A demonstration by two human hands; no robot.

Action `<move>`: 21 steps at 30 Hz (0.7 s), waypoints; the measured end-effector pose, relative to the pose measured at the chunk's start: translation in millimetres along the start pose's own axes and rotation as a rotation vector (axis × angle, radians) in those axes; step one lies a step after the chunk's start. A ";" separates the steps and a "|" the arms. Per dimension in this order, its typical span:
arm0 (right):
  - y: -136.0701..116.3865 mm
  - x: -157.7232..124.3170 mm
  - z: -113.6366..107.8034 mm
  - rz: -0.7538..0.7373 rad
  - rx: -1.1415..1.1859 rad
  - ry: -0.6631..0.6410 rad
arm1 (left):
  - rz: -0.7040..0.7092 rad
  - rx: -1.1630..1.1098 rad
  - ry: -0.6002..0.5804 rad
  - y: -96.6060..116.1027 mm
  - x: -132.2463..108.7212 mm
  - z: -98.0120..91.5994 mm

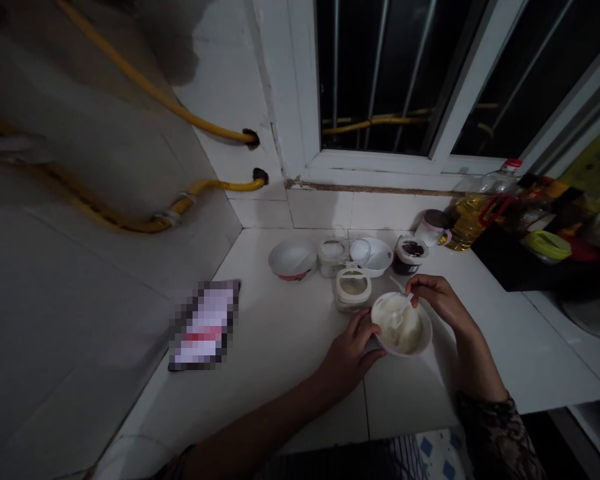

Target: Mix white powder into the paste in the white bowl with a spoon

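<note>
A white bowl [427, 337] with pale, powdery-looking contents stands near the front of the white counter. My left hand [349, 352] grips its left rim, thumb low on the side and fingers along the edge. Between the pinched fingers of my right hand [433, 297] is a white spoon [404, 308], its bowl end dipping into the pale contents. Just behind my left hand sits a lidded square container [353, 288]. What exactly the pale stuff is, I cannot tell.
Behind stand a wide white bowl [293, 259], a clear jar [333, 253], a second white bowl [380, 257], a dark-filled jar [410, 255] and a mug [433, 228]. An oil bottle [473, 213] is at the right, beside a black surface [505, 260]. A blurred-out flat object [207, 327] lies left.
</note>
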State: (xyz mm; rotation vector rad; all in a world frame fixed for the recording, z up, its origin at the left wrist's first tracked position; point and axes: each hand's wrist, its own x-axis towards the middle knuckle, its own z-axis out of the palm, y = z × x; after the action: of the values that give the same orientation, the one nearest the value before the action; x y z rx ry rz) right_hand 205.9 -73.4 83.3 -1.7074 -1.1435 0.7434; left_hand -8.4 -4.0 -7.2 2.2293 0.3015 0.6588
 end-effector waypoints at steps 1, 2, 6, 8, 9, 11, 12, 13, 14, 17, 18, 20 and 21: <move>0.9 0.0 0.3 -0.010 -0.017 0.003 | 0.000 -0.001 -0.003 0.2 0.0 -0.2; 1.8 -0.1 1.1 -0.028 -0.056 0.005 | 0.000 -0.003 -0.004 0.4 0.1 -0.4; 3.3 -2.6 8.7 -0.152 -0.333 -0.035 | 0.013 -0.002 0.000 0.6 0.3 -0.5; 2.5 -4.3 13.6 -0.182 -0.394 -0.093 | 0.024 -0.003 0.004 0.3 0.3 -0.3; 1.9 -4.8 15.5 -0.183 -0.390 -0.124 | 0.027 -0.004 0.005 0.2 0.3 -0.2; 1.1 -5.0 17.2 -0.170 -0.351 -0.156 | 0.034 -0.005 0.007 -0.1 0.3 -0.3; 0.8 -4.6 16.8 -0.156 -0.319 -0.150 | 0.038 -0.005 0.011 -0.4 0.2 -0.3; 0.8 -3.9 15.6 -0.134 -0.275 -0.135 | 0.041 -0.004 0.014 -0.8 0.1 -0.2; 0.8 -3.1 13.7 -0.106 -0.220 -0.114 | 0.042 -0.002 0.015 -1.2 0.0 -0.1; 0.7 -0.9 6.5 -0.011 -0.027 -0.056 | 0.036 0.010 0.017 -2.6 -0.4 0.8; 0.6 -0.4 4.3 0.012 0.025 -0.043 | 0.032 0.012 0.017 -2.8 -0.5 1.1; 0.8 0.7 0.9 0.036 0.093 -0.019 | 0.026 0.013 0.017 -2.7 -0.5 1.4; 1.3 1.3 -0.2 0.040 0.115 -0.007 | 0.025 0.011 0.016 -2.3 -0.5 1.4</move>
State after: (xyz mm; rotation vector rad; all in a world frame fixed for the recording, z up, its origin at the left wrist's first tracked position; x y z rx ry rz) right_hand 207.1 -72.4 82.2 -1.6361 -1.0535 0.8246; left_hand -8.0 -3.5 -9.9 2.2427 0.2872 0.6903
